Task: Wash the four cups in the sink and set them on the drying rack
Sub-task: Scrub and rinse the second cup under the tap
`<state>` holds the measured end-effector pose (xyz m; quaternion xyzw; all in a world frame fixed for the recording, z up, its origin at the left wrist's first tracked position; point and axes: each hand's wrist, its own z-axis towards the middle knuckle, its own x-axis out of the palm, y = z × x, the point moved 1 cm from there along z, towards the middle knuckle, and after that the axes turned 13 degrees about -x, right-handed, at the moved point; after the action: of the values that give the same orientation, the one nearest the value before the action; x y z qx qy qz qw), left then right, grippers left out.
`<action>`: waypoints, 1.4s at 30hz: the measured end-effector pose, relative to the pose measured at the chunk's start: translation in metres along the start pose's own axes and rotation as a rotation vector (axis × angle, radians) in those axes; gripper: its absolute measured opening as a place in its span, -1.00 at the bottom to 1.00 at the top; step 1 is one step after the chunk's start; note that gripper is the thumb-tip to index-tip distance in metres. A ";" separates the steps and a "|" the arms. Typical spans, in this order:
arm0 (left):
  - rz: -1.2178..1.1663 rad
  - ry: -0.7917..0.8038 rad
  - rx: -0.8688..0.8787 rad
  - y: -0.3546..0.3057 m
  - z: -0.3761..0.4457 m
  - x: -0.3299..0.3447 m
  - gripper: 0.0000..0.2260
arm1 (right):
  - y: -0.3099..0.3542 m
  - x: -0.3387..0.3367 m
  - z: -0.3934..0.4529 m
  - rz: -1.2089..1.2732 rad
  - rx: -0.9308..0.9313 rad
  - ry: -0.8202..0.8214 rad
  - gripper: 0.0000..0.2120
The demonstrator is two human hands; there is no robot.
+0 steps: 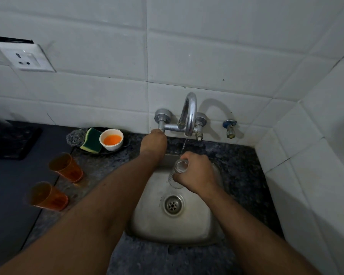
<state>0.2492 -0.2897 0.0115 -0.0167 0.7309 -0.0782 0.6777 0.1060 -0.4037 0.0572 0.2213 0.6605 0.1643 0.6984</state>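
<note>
Two orange cups stand on the bench to the left of the sink (147,221), one nearer the wall (66,167) and one nearer the person (47,196), both apart from the basin. A third, a clear glass (178,172), is held over the sink by the right hand (197,171), whose fingers wrap around its side just under the rim, mouth turned up toward the thin stream falling from the tap spout (190,114). The left hand (153,142) reaches to the tap's left valve (161,124); its fingers are hidden behind the knuckles, so it cannot be told whether they grip the valve or only touch it. No fourth cup and no drying rack can be seen.

Wet glass is likely slippery and breakable against the steel basin, so a full wrap around the body looks safer than a pinch at the lip. The orange cups look like thin, light plastic, easy to tip, and are best taken around the middle.

A small white bowl of orange liquid (111,139) and a green-and-yellow sponge (91,140) sit on a dark dish beside the tap. No brand, label or readable writing shows anywhere.
</note>
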 end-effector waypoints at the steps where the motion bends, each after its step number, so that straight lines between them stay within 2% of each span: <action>1: 0.000 0.001 -0.001 0.000 0.000 0.000 -0.75 | 0.001 0.000 0.000 -0.001 -0.003 -0.002 -0.63; 21: -0.044 0.025 -0.013 0.001 0.001 0.000 -0.76 | 0.004 0.010 0.000 0.023 -0.001 -0.028 -0.62; 36: -0.020 -0.001 0.084 0.008 0.010 0.012 -0.73 | 0.007 0.034 0.000 0.029 0.069 -0.086 -0.60; 40: -0.088 0.041 0.052 0.012 0.012 0.012 -0.67 | 0.010 0.039 -0.006 0.033 0.085 -0.087 -0.62; 42: -0.149 0.091 0.049 0.017 0.009 0.007 -0.71 | 0.012 0.039 -0.012 0.037 0.071 -0.098 -0.67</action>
<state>0.2586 -0.2743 0.0013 -0.0508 0.7554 -0.1468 0.6365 0.0976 -0.3720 0.0297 0.2658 0.6269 0.1425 0.7184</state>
